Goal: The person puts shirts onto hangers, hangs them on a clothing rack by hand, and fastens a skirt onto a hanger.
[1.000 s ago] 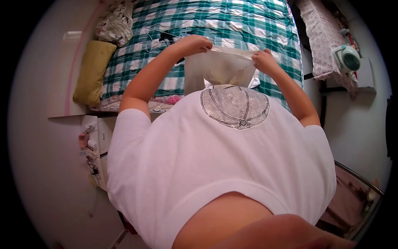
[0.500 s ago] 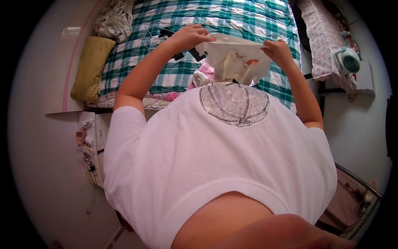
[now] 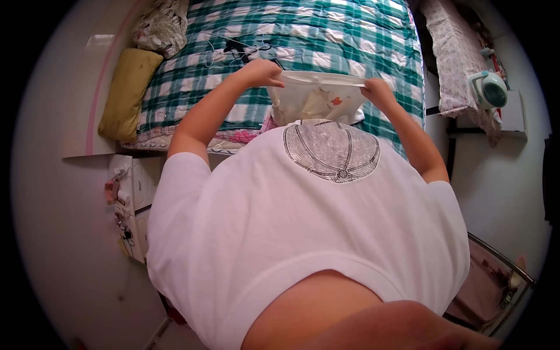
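A whitish cloth [image 3: 318, 102] with a small orange and dark print is stretched between my two hands, over the near edge of the bed. My left hand [image 3: 262, 74] is closed on its upper left corner. The upper right corner is pinched in my right hand [image 3: 376, 90]. Behind my left hand, several hangers [image 3: 239, 51], dark and light blue, lie on the green and white checked quilt [image 3: 303, 26]. The cloth's lower edge is partly hidden by my white shirt [image 3: 326, 221].
An olive pillow [image 3: 128, 93] and a crumpled patterned cloth [image 3: 162, 29] lie at the bed's left. Small items stand on a white cabinet [image 3: 140, 186] at left. On the right are a flowered cover [image 3: 458, 64] and a pale green and white appliance [image 3: 489, 89].
The cloth first rose and shifted right, its print coming into view, then came back down and left with both hands. The hangers show more fully than half a second ago.
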